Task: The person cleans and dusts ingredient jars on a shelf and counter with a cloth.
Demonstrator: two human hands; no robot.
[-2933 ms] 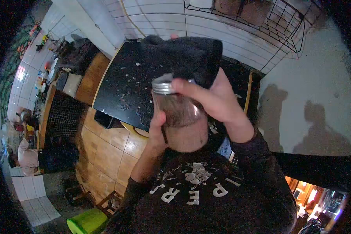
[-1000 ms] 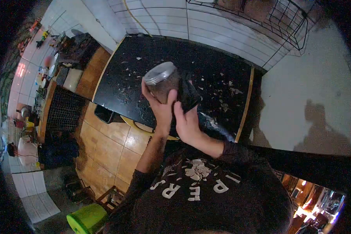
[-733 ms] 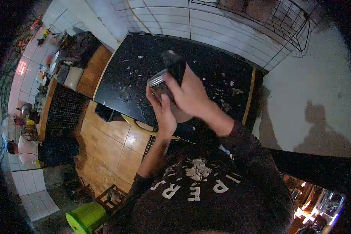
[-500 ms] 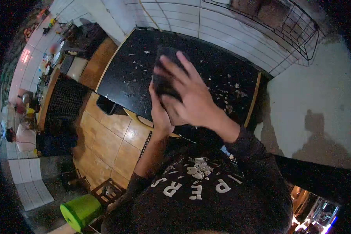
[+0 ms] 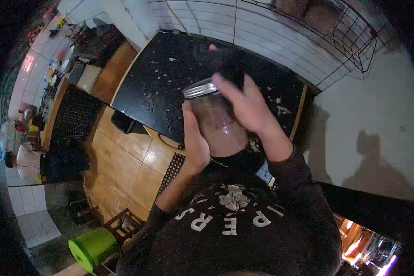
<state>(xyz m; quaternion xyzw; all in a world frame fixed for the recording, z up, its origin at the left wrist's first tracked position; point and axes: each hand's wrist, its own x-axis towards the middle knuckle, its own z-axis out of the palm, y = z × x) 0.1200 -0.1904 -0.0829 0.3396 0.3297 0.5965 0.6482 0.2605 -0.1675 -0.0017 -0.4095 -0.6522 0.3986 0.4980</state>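
Observation:
A see-through jar [image 5: 221, 135] with a silver threaded-looking rim is tilted in front of my chest, above the black tabletop. My left hand [image 5: 196, 148] grips its left side, the fingers partly hidden behind it. At the upper right of the jar, my right hand [image 5: 250, 103] is closed on a black, cloth-like thing [image 5: 223, 62], close to the rim. Motion smears the black thing, so its exact kind cannot be made out. The brownish tone in the jar may be its contents or what shows through.
Pale flakes and scraps litter the black tabletop [image 5: 163, 94]. A black wire rack [image 5: 354, 46] hangs on the tiled wall. At lower left are a green bucket [image 5: 94, 248] and a wooden stool [image 5: 124, 223]. Across the room is a person in a light shirt [image 5: 28, 163].
The jar has turned so its silver rim and clear side now show. My right hand has moved right and away from my left, with the black thing shifting right too.

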